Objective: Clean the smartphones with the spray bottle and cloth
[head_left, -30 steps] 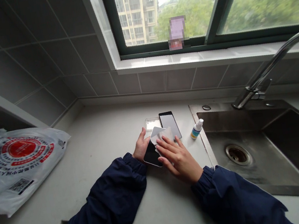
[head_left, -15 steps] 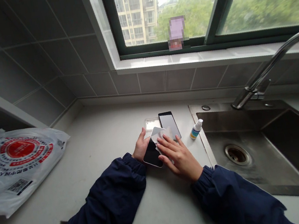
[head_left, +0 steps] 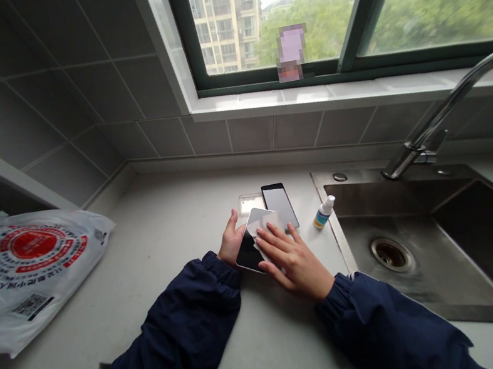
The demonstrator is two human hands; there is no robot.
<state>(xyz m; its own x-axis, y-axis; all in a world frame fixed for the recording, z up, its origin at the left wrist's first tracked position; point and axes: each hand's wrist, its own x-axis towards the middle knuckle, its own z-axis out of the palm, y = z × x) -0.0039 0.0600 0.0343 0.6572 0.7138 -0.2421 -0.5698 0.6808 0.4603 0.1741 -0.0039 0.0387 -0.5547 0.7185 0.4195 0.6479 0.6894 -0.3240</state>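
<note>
Tilted above the counter, a dark-screened smartphone (head_left: 248, 253) rests in my left hand (head_left: 231, 242), which grips it along its left side with the thumb up. My right hand (head_left: 291, 259) lies over the screen, fingers stretched and slightly spread, pressing a thin white cloth (head_left: 274, 223) against the glass. The palm hides part of the cloth and the phone's lower right. Just behind, a second phone (head_left: 277, 203) lies flat on the counter, partly covered by the cloth. A clear phone case (head_left: 250, 203) is to its left. To the right stands a small spray bottle (head_left: 324, 212) with a white top.
A steel sink (head_left: 428, 241) with a drain and a chrome faucet (head_left: 425, 118) takes up the right side. On the left sits a white plastic bag (head_left: 28, 274) with red and black print. The pale countertop (head_left: 164, 231) meets a tiled wall under a window.
My right hand and the white cloth have slid slightly to the left over the phone's screen. My left hand keeps its hold in nearly the same place.
</note>
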